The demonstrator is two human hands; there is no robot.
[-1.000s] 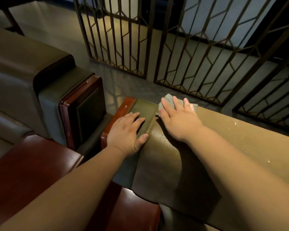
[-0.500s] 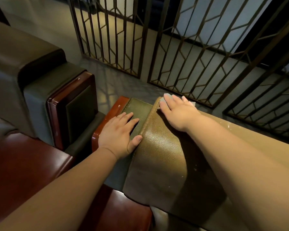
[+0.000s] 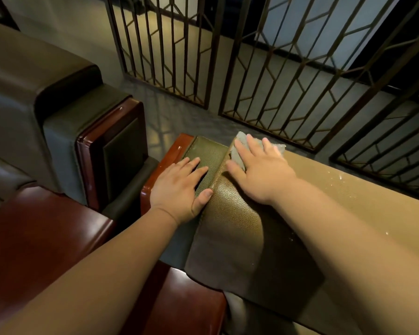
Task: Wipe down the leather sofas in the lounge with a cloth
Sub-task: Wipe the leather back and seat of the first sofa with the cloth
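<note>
Since half a second ago, more of the cloth (image 3: 242,144) is showing beyond the right hand (image 3: 257,170), whose straight fingers (image 3: 242,147) are pressing it flat on the sofa back (image 3: 232,213); the left hand (image 3: 179,187), fingers released, is resting beside it, before the lattice screen (image 3: 288,68).

Both my bare forearms reach forward from the lower corners, the left one angling in from the left, the right one from the right. My left hand (image 3: 179,187) lies palm down with the fingers straight and close together, the thumb stretched out to the right. My right hand (image 3: 257,170) is also flat, palm down, fingers spread and pointing away from me, thumb angled left toward the other hand.
</note>
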